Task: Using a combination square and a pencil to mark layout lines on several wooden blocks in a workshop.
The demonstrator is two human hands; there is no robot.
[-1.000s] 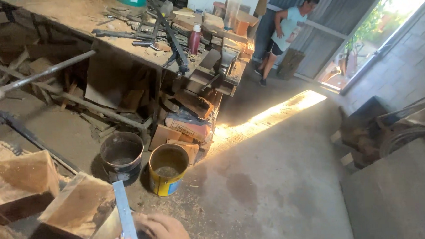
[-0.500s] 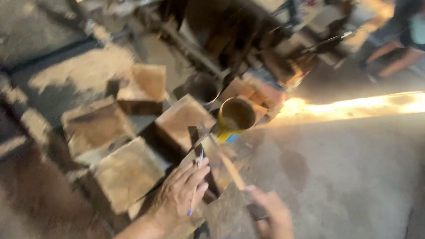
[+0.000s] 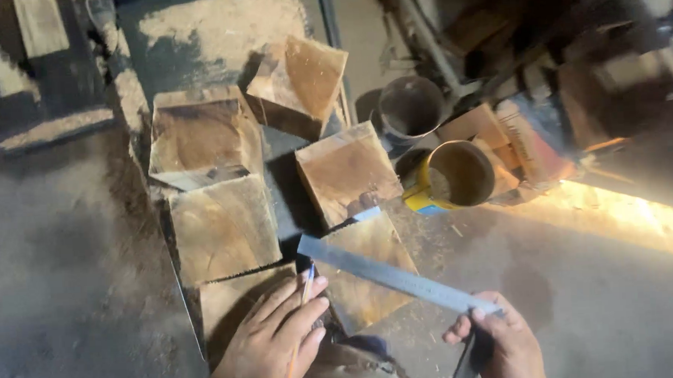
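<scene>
My left hand rests flat on a wooden block and holds a blue pencil between its fingers. My right hand grips the dark handle of a metal try square. Its steel blade lies slantwise across another wooden block. Several more square wooden blocks lie on the dusty floor beyond, one right behind the blade's tip.
A yellow bucket and a dark bucket stand at the upper right beside a cluttered pile of boxes. Sawdust covers the floor. A strip of sunlight crosses the concrete at the right.
The camera has swung down from the workbench and the person at the doorway to the blocks. The square's blade now lies across a block, with my left hand flat beside it.
</scene>
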